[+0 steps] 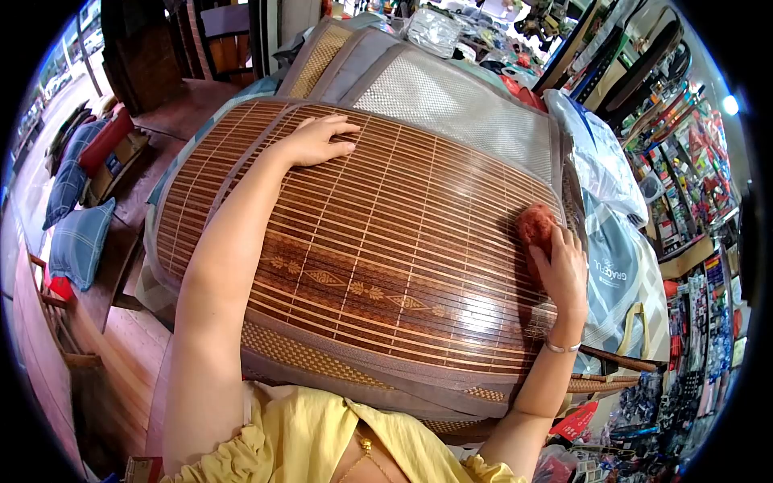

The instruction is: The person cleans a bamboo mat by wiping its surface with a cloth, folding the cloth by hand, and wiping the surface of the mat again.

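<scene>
A brown slatted bamboo mat (386,217) with a leaf-pattern band lies on top of a stack of mats. My left hand (322,140) rests on its upper left part, fingers apart, holding nothing. Near the mat's right edge, my right hand (564,266) has its fingers curled against a reddish-brown cloth (535,224), which is bunched on the slats. A bracelet circles the right wrist. Part of the cloth is hidden behind the fingers.
Silvery mats (459,105) lie beyond the brown one. Plastic-wrapped bags (600,153) and a printed bag (612,266) stand at the right, beside shelves of small goods. Blue cushions (82,241) and wooden furniture (145,56) are at the left.
</scene>
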{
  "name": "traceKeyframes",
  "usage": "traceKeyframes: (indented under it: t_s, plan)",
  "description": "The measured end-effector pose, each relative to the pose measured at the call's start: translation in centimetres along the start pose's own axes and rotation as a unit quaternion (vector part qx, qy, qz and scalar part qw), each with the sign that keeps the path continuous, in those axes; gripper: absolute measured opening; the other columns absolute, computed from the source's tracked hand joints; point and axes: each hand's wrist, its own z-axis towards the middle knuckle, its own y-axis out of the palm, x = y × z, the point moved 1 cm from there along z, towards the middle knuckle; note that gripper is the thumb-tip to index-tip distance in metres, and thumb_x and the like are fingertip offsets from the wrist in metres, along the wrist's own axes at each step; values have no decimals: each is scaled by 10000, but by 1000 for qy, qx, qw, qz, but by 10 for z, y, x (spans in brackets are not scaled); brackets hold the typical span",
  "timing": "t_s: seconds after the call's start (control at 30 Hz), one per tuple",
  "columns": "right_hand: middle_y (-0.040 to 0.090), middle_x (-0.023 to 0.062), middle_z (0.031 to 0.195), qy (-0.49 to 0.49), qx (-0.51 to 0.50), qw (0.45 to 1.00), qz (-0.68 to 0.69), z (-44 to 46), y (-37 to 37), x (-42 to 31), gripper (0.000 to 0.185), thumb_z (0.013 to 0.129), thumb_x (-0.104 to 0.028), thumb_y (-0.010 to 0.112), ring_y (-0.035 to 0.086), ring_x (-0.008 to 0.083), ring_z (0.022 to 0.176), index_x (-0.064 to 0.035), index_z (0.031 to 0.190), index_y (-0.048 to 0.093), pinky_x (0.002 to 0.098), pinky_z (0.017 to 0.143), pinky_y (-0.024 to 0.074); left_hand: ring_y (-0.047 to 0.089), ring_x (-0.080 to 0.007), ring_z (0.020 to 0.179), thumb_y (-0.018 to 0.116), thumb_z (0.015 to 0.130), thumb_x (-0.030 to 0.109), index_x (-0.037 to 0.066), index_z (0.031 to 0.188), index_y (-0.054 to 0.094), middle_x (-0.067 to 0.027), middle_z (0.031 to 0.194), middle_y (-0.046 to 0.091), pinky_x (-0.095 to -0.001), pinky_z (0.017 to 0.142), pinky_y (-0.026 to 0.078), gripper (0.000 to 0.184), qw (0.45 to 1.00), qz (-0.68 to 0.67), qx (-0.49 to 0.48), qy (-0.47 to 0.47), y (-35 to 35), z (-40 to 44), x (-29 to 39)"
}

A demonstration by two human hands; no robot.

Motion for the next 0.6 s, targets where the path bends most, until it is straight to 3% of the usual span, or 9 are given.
traceKeyframes:
  t_s: [0.1, 0.23, 0.37, 0.47, 0.5, 0.6]
  plan:
    - [564, 122, 1283, -14, -29, 998, -50, -5, -4, -10, 520, 822, -240, 711, 546, 308, 1119, -57, 1278, 541, 430, 963, 432, 243, -340, 1425, 529, 920, 516, 241, 1413, 460, -101, 1545, 291, -470, 1170, 163, 569, 1000, 4, -5, 3, -2, 0, 2]
    - [560, 132, 1250, -238, -31, 957, 165, -22, -28, -73, 569, 677, -182, 784, 502, 348, 1132, -67, 1204, 602, 456, 990, 403, 241, -334, 1427, 521, 923, 519, 242, 1417, 454, -103, 1544, 294, -465, 1172, 157, 571, 1000, 8, 2, 9, 1, 0, -3]
    - [556, 77, 1227, -424, -109, 865, 247, -45, -40, -111, 531, 669, -195, 785, 499, 299, 1140, -183, 1185, 657, 456, 974, 388, 237, -333, 1428, 523, 918, 526, 238, 1414, 458, -104, 1543, 295, -463, 1173, 158, 576, 1000, 5, -5, 8, -2, -2, 2]
    - [556, 73, 1233, -416, -121, 864, 257, -40, -37, -106, 528, 684, -183, 772, 494, 300, 1156, -201, 1198, 654, 453, 971, 387, 238, -351, 1424, 531, 915, 521, 234, 1409, 468, -101, 1542, 300, -474, 1167, 181, 574, 1000, 8, -3, -13, -2, -2, 4]
    - [558, 85, 1236, -393, -104, 878, 252, -35, -37, -100, 545, 680, -177, 769, 494, 307, 1158, -162, 1210, 643, 445, 980, 386, 238, -351, 1424, 531, 915, 521, 234, 1409, 468, -101, 1542, 300, -474, 1167, 181, 574, 1000, 9, -5, -10, -2, -2, 3]
    - [553, 112, 1268, -253, -69, 945, 194, -14, -29, -66, 519, 737, -172, 747, 504, 325, 1149, -80, 1227, 600, 437, 989, 392, 250, -346, 1421, 532, 916, 520, 230, 1411, 466, -107, 1540, 301, -473, 1167, 177, 578, 1000, 4, 0, -5, -1, -1, 1]
